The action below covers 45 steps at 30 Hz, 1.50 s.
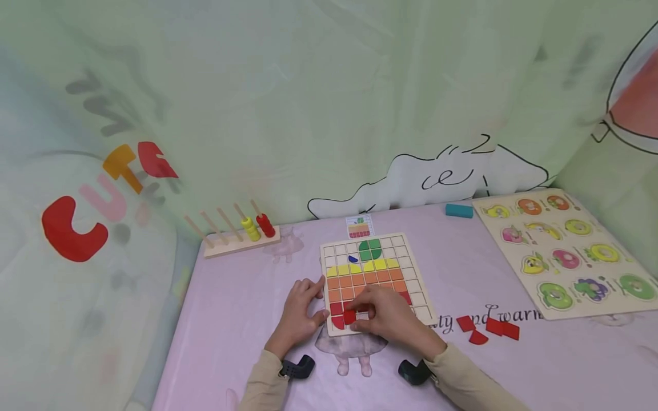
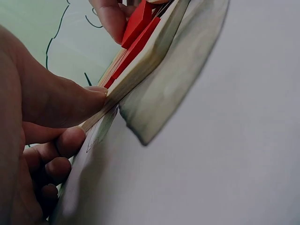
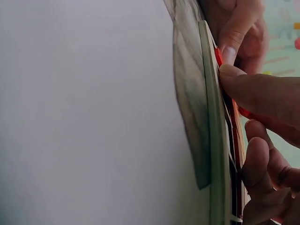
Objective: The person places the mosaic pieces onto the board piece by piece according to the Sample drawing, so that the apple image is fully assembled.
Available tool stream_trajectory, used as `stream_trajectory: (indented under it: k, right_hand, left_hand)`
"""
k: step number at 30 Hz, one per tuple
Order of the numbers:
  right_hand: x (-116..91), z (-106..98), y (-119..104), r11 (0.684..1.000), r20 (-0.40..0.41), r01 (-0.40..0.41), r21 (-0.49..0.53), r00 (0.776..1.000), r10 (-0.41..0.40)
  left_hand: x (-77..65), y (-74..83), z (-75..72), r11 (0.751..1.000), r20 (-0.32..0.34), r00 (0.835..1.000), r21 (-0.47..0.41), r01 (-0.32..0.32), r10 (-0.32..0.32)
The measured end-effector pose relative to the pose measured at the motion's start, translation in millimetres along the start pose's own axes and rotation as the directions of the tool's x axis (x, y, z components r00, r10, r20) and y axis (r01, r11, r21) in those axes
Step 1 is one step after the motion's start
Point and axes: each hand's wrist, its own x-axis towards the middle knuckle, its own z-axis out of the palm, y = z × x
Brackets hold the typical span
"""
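Note:
A square wooden pattern board [image 1: 424, 313], marked into cells, lies in front of me with green, yellow, orange, red and blue tiles set in it. My right hand [image 1: 388, 314] pinches a red tile [image 1: 349, 317] between thumb and forefinger over the near row. In the left wrist view this red tile [image 2: 137, 23] tilts above another red tile [image 2: 136, 47] lying in the board. At the board's near left corner, my left hand [image 1: 300, 311] touches the edge with its thumb [image 2: 89, 101] and fingers. The right fingers partly hide the lower rows.
Loose red tiles [image 1: 466, 323] lie right of the board. A small pattern card [image 1: 360, 227] sits behind it. At the back left stands a peg rack [image 1: 241, 245] with yellow and red beads. A teal block [image 1: 459, 210] and a fruit puzzle board [image 1: 555, 302] are at the right.

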Motion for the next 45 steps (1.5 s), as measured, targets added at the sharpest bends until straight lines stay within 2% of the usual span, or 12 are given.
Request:
stream_trajectory:
  k: [4,9,20,26,31,45]
  right_hand:
    - [-0.2,-1.8,-0.5,1.000,0.003,-0.013,-0.015,1.000,0.013]
    - [1.1,-1.1,2.4,1.000,-0.035,0.002,-0.012,0.999,-0.002]
    - [1.3,-0.4,-6.6,0.991,-0.056,0.021,-0.129,0.998,-0.028]
    - [1.4,-1.2,-9.4,0.992,-0.032,0.072,-0.108,0.997,-0.076]
    - [0.6,-0.9,-10.5,0.993,0.008,0.061,-0.096,0.998,-0.061]
    - [0.3,-2.7,-9.6,0.993,0.035,0.085,-0.079,0.996,-0.082]
  left_hand:
    - [0.3,-1.2,0.7,1.000,-0.002,1.000,0.004,-0.007,0.007]
    - [0.4,-0.5,-0.2,1.000,-0.005,1.000,0.003,-0.016,0.016]
    - [-0.2,0.4,-1.2,1.000,0.015,1.000,-0.004,0.017,-0.016]
    - [0.2,0.4,-1.2,1.000,0.009,1.000,-0.006,0.017,-0.017]
    - [0.1,0.7,-0.6,1.000,0.016,0.999,-0.008,0.028,-0.028]
    - [0.0,1.1,-0.6,1.000,0.005,1.000,-0.009,0.017,-0.017]
